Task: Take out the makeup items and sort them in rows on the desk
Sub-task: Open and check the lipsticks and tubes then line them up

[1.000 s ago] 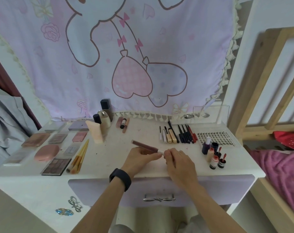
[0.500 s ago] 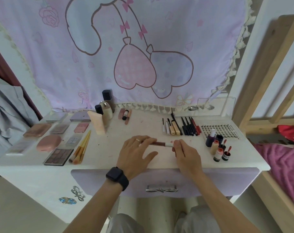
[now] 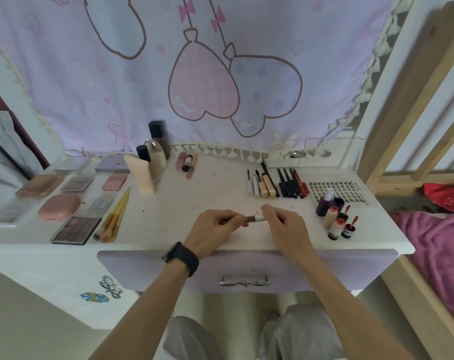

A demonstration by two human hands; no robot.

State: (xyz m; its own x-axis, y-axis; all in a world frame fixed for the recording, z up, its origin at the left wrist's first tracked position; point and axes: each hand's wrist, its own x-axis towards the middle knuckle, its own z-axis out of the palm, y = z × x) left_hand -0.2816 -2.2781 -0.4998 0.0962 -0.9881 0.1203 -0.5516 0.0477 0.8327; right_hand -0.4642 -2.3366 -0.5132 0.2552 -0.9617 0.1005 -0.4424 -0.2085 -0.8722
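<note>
A slim brown lip-gloss tube [image 3: 251, 218] with a white end lies level just above the white desk [image 3: 184, 203], near its front middle. My left hand [image 3: 215, 227] grips the tube's dark left part, and my right hand [image 3: 283, 224] pinches its white end. Sorted makeup lies around: palettes and compacts [image 3: 72, 193] at the left, brushes [image 3: 115, 216], bottles and a tube [image 3: 148, 165] at the back, pens and mascaras [image 3: 275, 184] in a row, small bottles [image 3: 335, 216] at the right.
A lash tray [image 3: 345, 190] lies at the back right, with a clear acrylic box [image 3: 332, 152] behind it. The purple drawer [image 3: 244, 268] under the desk front is closed. A pink curtain hangs behind; a wooden bed frame [image 3: 413, 100] and pink blanket stand right.
The view has tilted down toward the desk. My left hand, flat over the tube half a second ago, has curled round it; both hands have drawn closer to the desk's front edge.
</note>
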